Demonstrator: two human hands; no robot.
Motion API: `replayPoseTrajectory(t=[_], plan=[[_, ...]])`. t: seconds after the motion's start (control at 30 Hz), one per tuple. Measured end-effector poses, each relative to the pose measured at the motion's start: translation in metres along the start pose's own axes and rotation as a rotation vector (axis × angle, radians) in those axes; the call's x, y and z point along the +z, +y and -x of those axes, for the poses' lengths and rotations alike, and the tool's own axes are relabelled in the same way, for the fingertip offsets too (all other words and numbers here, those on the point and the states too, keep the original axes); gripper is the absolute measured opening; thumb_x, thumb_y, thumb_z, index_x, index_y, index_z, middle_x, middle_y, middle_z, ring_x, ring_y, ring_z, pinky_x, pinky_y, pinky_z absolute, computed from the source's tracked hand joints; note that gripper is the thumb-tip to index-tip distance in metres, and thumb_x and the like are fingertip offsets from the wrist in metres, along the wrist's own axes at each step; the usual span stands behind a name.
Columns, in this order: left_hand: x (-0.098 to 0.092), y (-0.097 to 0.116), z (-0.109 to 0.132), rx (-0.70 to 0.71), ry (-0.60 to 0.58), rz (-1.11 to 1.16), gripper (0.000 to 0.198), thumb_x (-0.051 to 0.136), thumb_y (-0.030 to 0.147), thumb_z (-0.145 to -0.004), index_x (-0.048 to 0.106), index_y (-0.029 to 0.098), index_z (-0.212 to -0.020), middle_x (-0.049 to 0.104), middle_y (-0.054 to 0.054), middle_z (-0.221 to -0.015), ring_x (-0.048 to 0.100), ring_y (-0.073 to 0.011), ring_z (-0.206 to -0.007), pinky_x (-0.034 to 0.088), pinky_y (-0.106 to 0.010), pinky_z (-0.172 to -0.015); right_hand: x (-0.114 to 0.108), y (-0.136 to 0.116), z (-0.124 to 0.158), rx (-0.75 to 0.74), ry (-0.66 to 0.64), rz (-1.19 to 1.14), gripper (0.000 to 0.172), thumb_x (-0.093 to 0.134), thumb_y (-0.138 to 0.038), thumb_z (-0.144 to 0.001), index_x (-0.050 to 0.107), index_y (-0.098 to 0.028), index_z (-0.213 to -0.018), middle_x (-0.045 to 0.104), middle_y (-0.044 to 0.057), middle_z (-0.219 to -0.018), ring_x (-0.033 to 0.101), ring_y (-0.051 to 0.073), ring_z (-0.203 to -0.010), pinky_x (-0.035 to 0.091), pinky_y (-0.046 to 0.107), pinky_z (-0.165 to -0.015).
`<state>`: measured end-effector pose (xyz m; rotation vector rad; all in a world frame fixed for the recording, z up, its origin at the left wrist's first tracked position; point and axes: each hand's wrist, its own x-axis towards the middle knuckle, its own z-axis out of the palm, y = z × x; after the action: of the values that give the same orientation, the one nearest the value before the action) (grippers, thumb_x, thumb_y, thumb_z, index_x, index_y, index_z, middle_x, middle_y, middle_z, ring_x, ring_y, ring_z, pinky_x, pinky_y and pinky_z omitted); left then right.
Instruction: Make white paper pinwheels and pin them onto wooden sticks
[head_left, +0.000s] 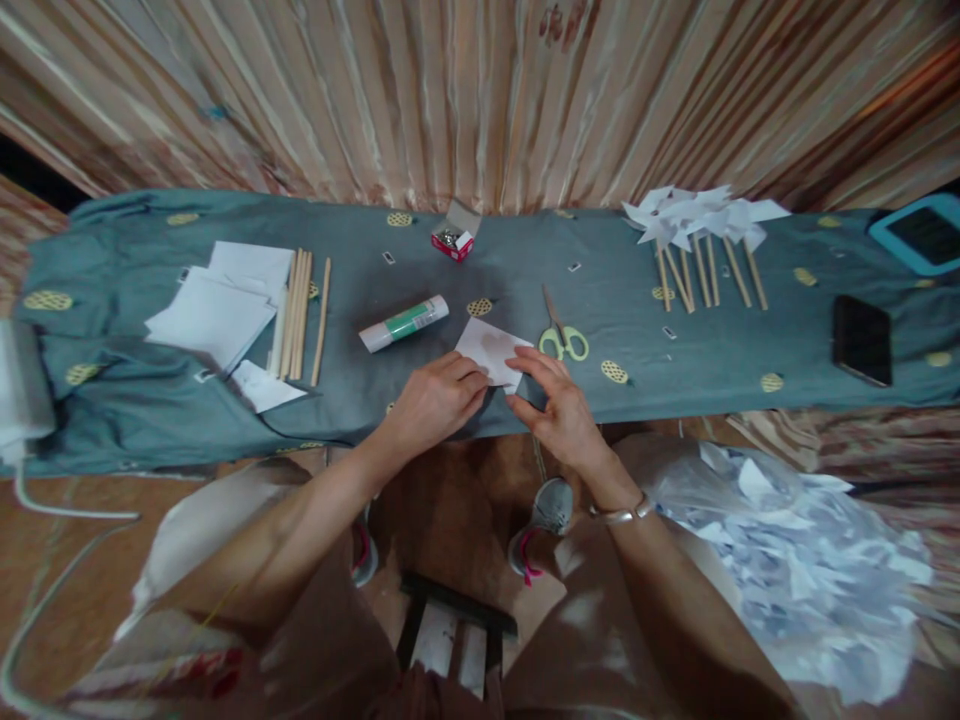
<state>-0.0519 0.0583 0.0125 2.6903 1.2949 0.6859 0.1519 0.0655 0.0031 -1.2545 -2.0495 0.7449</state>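
A small piece of white paper lies at the near edge of the cloth-covered table, between both hands. My left hand has its fingers closed on the paper's lower left side. My right hand touches the paper's right side, its thumb and fingers apart. Just right of the paper lie scissors with green handles. A green and white glue stick lies to the left of the paper. Behind the paper stands a small open red box with small metal items in it.
White paper sheets and wooden sticks lie on the left. White paper pinwheels on sticks, a black phone and a blue-framed device are on the right. A clear bag of paper pieces sits below the table.
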Motion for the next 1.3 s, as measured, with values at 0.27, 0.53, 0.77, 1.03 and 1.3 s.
replayPoseTrajectory(t=[0.27, 0.53, 0.77, 1.03, 1.3], plan=[[-0.004, 0.015, 0.021, 0.092, -0.041, 0.078, 0.020, 0.048, 0.017, -0.095, 0.067, 0.013, -0.095, 0.069, -0.010, -0.096, 0.064, -0.0201, -0.091, 0.055, -0.033, -0.081, 0.004, -0.008, 0.016, 0.054, -0.035, -0.131, 0.008, 0.067, -0.023, -0.082, 0.070, -0.027, -0.088, 0.058, 0.006, -0.137, 0.052, 0.026, -0.128, 0.037, 0.050, -0.109], [-0.004, 0.015, 0.021, 0.082, -0.037, 0.059, 0.021, 0.048, 0.027, -0.098, 0.063, 0.013, -0.100, 0.070, -0.008, -0.095, 0.065, -0.0190, -0.090, 0.055, -0.032, -0.081, 0.010, -0.006, 0.014, 0.069, -0.001, -0.104, 0.006, 0.067, -0.022, -0.082, 0.073, -0.025, -0.083, 0.061, 0.005, -0.134, 0.054, 0.026, -0.126, 0.040, 0.049, -0.108], [-0.004, 0.016, 0.024, 0.075, 0.013, 0.057, 0.018, 0.048, 0.022, -0.097, 0.062, 0.013, -0.103, 0.071, -0.008, -0.096, 0.065, -0.0176, -0.089, 0.057, -0.031, -0.080, 0.013, -0.007, 0.010, 0.081, 0.043, -0.086, 0.003, 0.070, -0.020, -0.080, 0.070, -0.023, -0.079, 0.064, 0.008, -0.128, 0.057, 0.026, -0.122, 0.043, 0.049, -0.105], [-0.001, 0.012, 0.023, 0.096, 0.034, 0.106, 0.017, 0.050, 0.017, -0.096, 0.067, 0.012, -0.095, 0.070, -0.008, -0.096, 0.065, -0.0170, -0.089, 0.058, -0.030, -0.078, 0.014, -0.008, 0.010, 0.063, 0.065, -0.042, 0.007, 0.065, -0.019, -0.083, 0.069, -0.022, -0.079, 0.066, 0.010, -0.125, 0.058, 0.025, -0.120, 0.044, 0.049, -0.105], [0.003, 0.009, 0.021, 0.057, 0.060, 0.199, 0.017, 0.051, 0.018, -0.096, 0.067, 0.013, -0.093, 0.069, -0.008, -0.092, 0.064, -0.0164, -0.086, 0.057, -0.029, -0.075, 0.018, -0.013, 0.011, 0.078, 0.127, 0.016, 0.005, 0.067, -0.017, -0.081, 0.069, -0.020, -0.077, 0.066, 0.012, -0.125, 0.060, 0.026, -0.117, 0.047, 0.048, -0.101]])
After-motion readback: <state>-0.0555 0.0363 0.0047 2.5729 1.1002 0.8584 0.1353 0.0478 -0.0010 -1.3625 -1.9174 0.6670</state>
